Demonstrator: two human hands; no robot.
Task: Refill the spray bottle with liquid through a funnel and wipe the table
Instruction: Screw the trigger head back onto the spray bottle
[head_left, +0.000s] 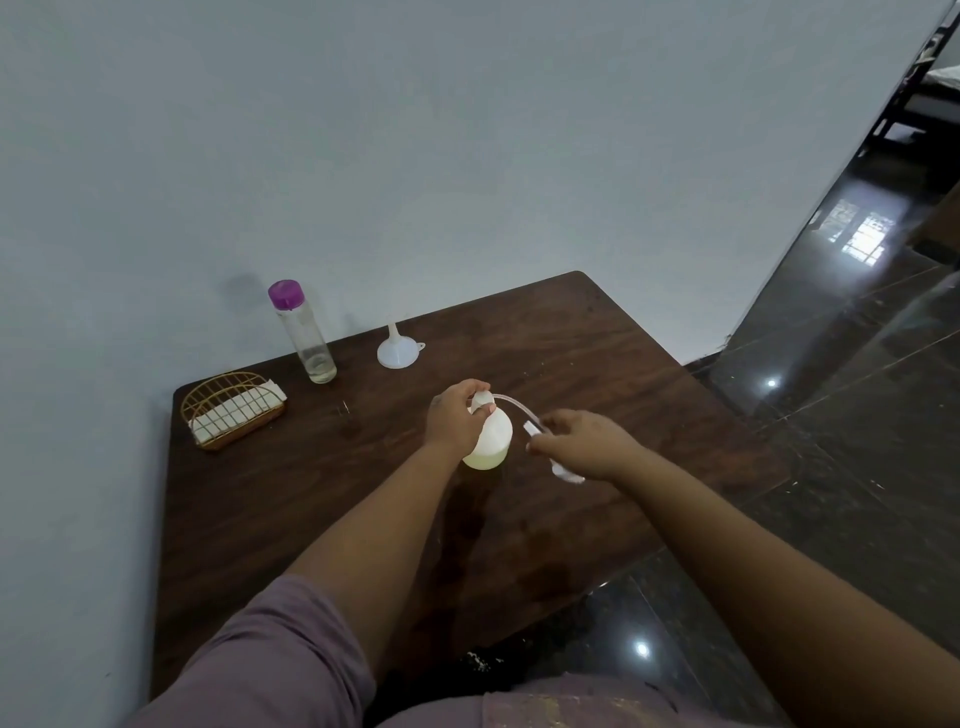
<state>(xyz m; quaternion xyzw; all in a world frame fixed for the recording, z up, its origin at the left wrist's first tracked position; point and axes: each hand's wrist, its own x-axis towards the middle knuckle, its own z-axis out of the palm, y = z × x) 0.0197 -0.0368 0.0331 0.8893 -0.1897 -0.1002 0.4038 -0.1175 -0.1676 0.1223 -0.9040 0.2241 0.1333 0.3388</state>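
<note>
White translucent plastic makes up the squat spray bottle (491, 436), which stands upright on the dark brown wooden surface (597, 353) directly under the left hand's grip. The left hand (454, 415) comes down over the bottle from above, fingers curled round its neck, evidently to steady it. A little pale liquid shows in its base.

The right hand (584, 441) sits just to the right of the bottle and is closed on the white spray head (566, 470), part of which shows below the palm. A clear dip tube (519, 408) arcs from this grip back to the bottle's mouth, where its far end meets the left fingers. Whether the tube end sits inside the neck or just outside cannot be told. The head is off its seat, so the neck is judged open, or nearly open, for filling.

Both forearms reach forward from the near edge, the left at a steeper angle, the right wrist turned palm-down.

Beyond the left grip, well apart, a small white plastic funnel (397, 351) rests mouth-down, spout up, untouched. Further left stands a tall clear bottle with a purple cap (304, 332), low in liquid, judged to be the refill source. To the far left, a gold wire holder of white tissues (231, 410) waits for the wiping step.
</note>
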